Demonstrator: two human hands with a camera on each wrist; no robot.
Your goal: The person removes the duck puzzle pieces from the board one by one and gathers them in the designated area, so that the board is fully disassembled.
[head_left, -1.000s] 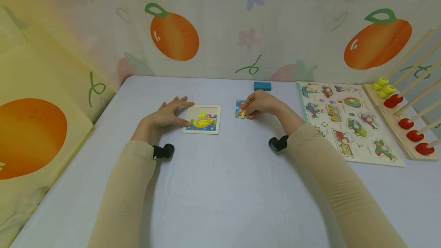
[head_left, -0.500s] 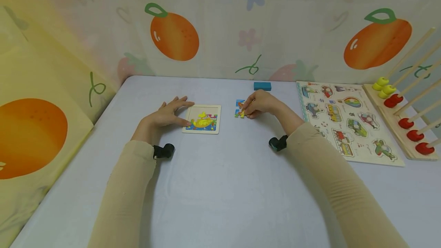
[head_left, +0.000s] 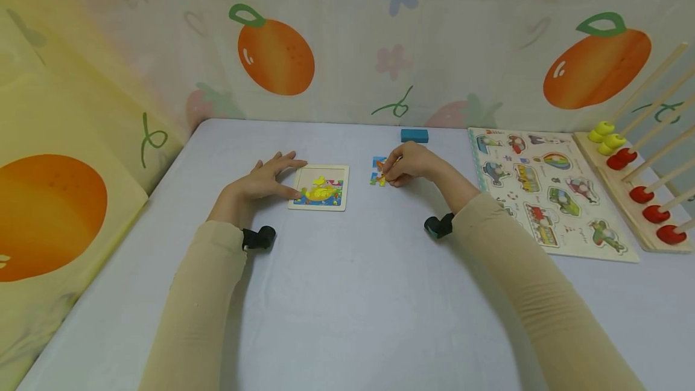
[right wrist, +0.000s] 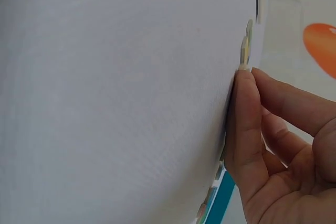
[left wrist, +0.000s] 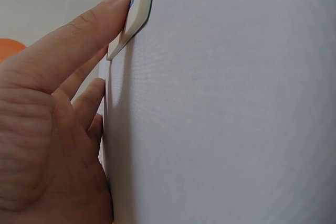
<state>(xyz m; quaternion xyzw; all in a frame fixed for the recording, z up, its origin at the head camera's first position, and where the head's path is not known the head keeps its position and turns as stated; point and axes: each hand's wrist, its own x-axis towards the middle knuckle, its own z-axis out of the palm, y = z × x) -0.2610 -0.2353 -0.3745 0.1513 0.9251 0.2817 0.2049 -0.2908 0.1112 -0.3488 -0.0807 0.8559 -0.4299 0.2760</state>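
Presently, head view: left hand is resting spread, thumb touching the part-filled puzzle tray; right hand is apparently pinching one of the puzzle pieces beside it. Left wrist view: thumb is overlapping tray edge; uneven pressing risks skewing. Right wrist view: fingertips are meeting near the surface; scant purchase risks slipping, scattering neighbours.

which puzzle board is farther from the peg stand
The small framed board with the yellow figure; the larger board lies alongside the peg stand, far right.

Left fingers spread; right fingers bent, pinching.
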